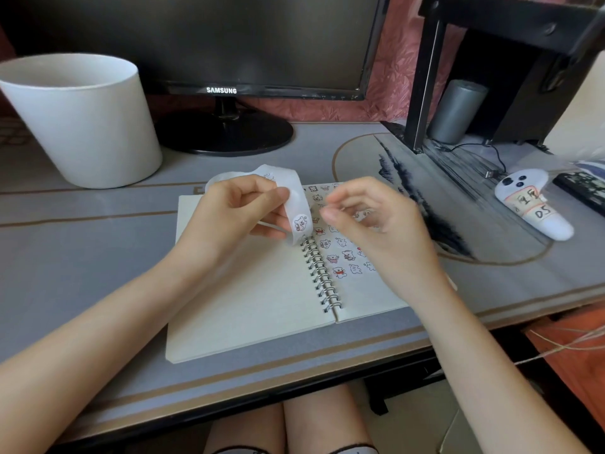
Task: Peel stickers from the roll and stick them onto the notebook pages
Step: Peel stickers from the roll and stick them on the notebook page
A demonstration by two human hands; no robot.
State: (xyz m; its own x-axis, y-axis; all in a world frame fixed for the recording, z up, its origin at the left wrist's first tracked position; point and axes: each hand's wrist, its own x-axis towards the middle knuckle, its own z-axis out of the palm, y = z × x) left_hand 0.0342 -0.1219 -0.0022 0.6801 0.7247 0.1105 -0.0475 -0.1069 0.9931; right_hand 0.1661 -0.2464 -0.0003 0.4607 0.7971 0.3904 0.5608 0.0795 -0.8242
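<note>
SAMSUNG, in white capitals, centred on the lower bezel of the monitor [203, 40]. On the white controller [556, 226], a taped paper label [532, 204] with dark handwriting. Upper line: two characters, too blurred to read. Lower line: "D5" or "DS", second sign unclear. Label tilted, text running along the controller's body.

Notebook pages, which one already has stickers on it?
The right page, dotted with small cartoon stickers; the left page is bare.
</note>
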